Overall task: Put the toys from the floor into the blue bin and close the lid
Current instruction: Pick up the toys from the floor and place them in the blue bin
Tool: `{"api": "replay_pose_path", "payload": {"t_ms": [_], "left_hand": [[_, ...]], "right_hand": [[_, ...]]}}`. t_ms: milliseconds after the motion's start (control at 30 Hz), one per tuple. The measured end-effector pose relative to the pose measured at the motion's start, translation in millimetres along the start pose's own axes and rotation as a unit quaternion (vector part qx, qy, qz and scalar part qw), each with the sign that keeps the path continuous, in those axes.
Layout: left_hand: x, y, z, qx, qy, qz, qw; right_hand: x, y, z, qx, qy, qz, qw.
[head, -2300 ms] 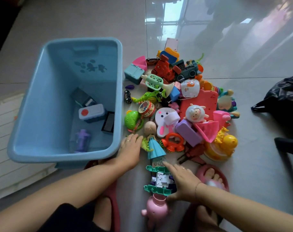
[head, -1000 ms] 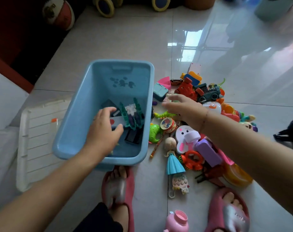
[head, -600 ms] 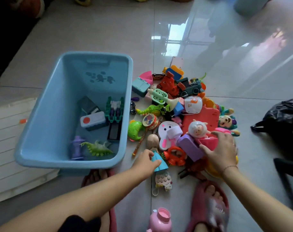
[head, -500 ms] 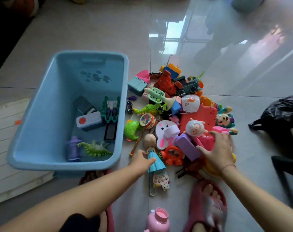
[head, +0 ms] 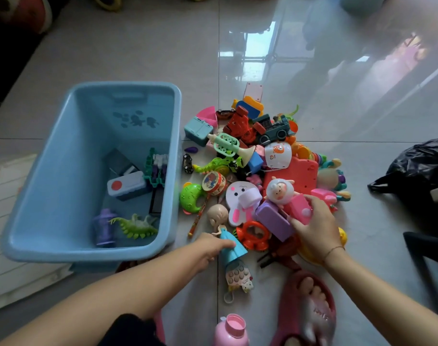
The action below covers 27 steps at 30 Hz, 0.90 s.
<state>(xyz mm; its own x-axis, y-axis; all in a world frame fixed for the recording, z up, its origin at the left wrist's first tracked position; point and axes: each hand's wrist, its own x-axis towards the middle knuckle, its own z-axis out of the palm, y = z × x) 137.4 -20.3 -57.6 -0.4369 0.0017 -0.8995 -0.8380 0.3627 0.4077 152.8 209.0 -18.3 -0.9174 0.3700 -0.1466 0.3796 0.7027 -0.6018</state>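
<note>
The blue bin (head: 50, 171) stands open on the floor at the left, with several toys inside, among them a green spiky creature (head: 135, 226) and a purple bottle (head: 104, 227). A heap of toys (head: 257, 171) lies to its right. My left hand (head: 210, 248) is closed around the doll in the blue dress (head: 231, 244), which lies at the heap's near edge. My right hand (head: 315, 226) grips a pink block toy (head: 300, 208) beside a purple box (head: 272, 219). The white lid (head: 10, 275) lies flat under and left of the bin.
My feet in pink slippers (head: 310, 308) stand at the bottom. A pink bottle-shaped toy (head: 231, 330) sits between them. A small keypad toy (head: 237, 278) lies below the doll. A black plastic bag (head: 417, 171) lies at the right. A ball (head: 35, 11) rests at far top left.
My left hand has closed on the doll's blue dress. My right hand has taken hold of the pink block and lifted it slightly. The view shifted a little.
</note>
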Motion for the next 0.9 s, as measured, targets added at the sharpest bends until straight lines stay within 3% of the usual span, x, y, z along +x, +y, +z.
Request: {"api": "replay_pose_path", "payload": {"t_ms": [200, 367, 433, 500, 567, 667, 700, 800, 900], "left_hand": [[-54.8, 25.9, -25.6, -0.080, -0.073, 0.028, 0.994], [-133.3, 53.7, -95.1, -0.218, -0.128, 0.173, 0.952], [-153.8, 57.4, -141.1, -0.227, -0.060, 0.247, 0.940], [-153.0, 54.4, -186.8, -0.190, 0.077, 0.286, 0.936], [-134.4, 45.3, -222.5, -0.151, 0.189, 0.280, 0.929], [-100.7, 28.9, -247.9, -0.102, 0.271, 0.237, 0.927], [-93.6, 26.1, -247.7, -0.071, 0.295, 0.217, 0.928], [-94.1, 32.5, -225.1, 0.070, 0.385, 0.185, 0.902], [-107.8, 45.5, -180.5, 0.101, 0.377, 0.315, 0.865]], "right_hand": [[-8.8, -76.1, -29.9, 0.214, -0.014, 0.034, 0.976], [3.0, -166.3, -53.6, 0.380, -0.091, -0.003, 0.921], [2.0, -202.8, -42.2, 0.404, -0.169, -0.029, 0.898], [-5.9, -233.9, -15.0, 0.419, -0.254, -0.026, 0.871], [-15.7, -256.5, 17.0, 0.422, -0.318, -0.003, 0.849], [-21.4, -272.2, 45.1, 0.441, -0.375, 0.034, 0.814], [-17.5, -272.3, 45.4, 0.439, -0.376, 0.045, 0.815], [10.3, -242.5, 34.1, 0.334, -0.304, 0.013, 0.892], [36.0, -174.7, 11.9, 0.242, -0.172, 0.028, 0.955]]}}
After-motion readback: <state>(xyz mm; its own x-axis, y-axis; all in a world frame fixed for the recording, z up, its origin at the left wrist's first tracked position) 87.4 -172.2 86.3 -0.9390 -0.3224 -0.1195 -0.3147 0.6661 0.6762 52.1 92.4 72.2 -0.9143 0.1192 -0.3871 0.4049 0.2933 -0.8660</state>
